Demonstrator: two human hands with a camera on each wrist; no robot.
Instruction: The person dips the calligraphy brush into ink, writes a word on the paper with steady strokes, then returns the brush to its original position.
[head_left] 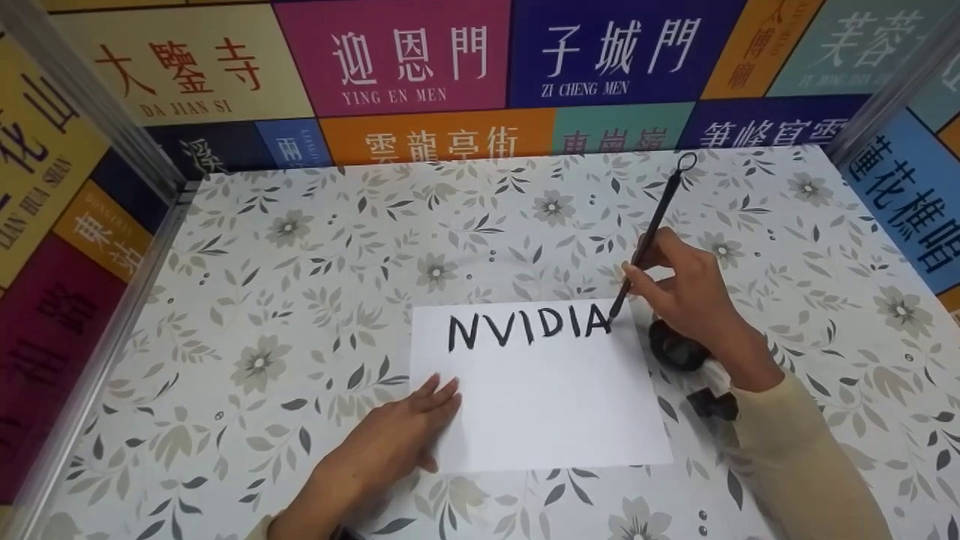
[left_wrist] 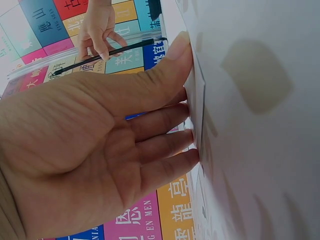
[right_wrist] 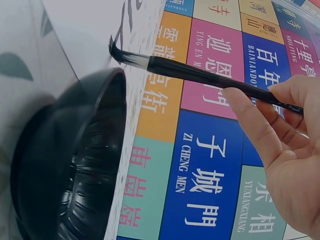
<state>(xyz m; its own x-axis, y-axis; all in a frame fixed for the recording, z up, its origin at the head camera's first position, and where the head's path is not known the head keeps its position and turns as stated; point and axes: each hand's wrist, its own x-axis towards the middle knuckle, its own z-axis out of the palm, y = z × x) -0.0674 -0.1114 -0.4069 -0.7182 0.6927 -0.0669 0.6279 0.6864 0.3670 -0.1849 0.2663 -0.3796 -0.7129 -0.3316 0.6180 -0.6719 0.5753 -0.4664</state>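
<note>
A white sheet of paper (head_left: 555, 409) lies on the table with the black letters "NVIDIA" (head_left: 529, 328) across its upper part. My right hand (head_left: 686, 285) pinches a black calligraphy brush (head_left: 652, 229) between thumb and fingers, handle tilted up. Its inked tip is at the foot of the last letter, and the bristles (right_wrist: 120, 52) look bent in the right wrist view. At the paper's left edge my left hand (head_left: 401, 427) rests with fingers extended, fingertips on the sheet. Just below the right hand stands a dark bowl (right_wrist: 50, 145), partly hidden by that hand in the head view.
A small black object (head_left: 712, 405) lies beside the right forearm. The table (head_left: 337, 277) has a leaf and flower pattern. Upright panels with coloured blocks and large characters (head_left: 412, 56) border its back and sides.
</note>
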